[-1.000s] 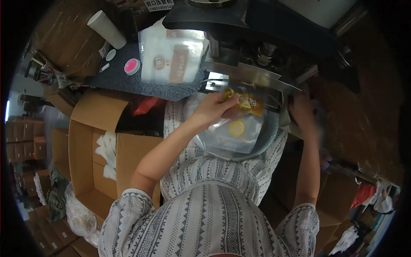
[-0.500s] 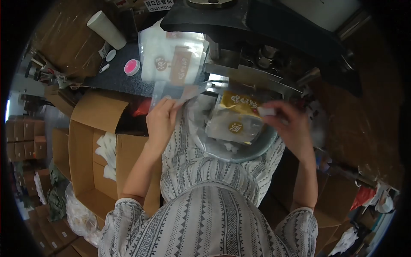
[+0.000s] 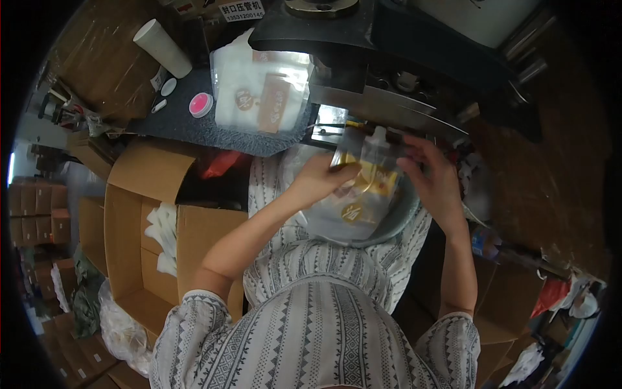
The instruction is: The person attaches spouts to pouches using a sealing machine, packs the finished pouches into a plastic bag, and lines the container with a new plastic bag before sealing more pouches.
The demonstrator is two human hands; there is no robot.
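Note:
My left hand (image 3: 326,178) pinches a clear plastic pouch (image 3: 370,152) by its left side, in front of the black machine (image 3: 311,32). A whitish spout (image 3: 378,135) shows at the top edge of this pouch. My right hand (image 3: 433,174) is at the pouch's upper right, thumb and fingers close to its edge; whether they grip it is hidden by blur. Under both hands a round basin (image 3: 409,211) on my lap holds printed pouches with gold panels. At the left of the machine lies a stack of clear printed bags (image 3: 259,97).
On the grey cloth (image 3: 272,141) are a pink-filled round tub (image 3: 201,104) and a white lid (image 3: 168,87). A white cylinder (image 3: 162,48) leans behind. An open cardboard box (image 3: 146,259) with white pieces stands at left. More cartons lie at right.
My left hand has gone from the bag stack's front edge to the machine front with a pouch. My right hand has risen slightly to meet it. The metal plate under the machine looks shifted.

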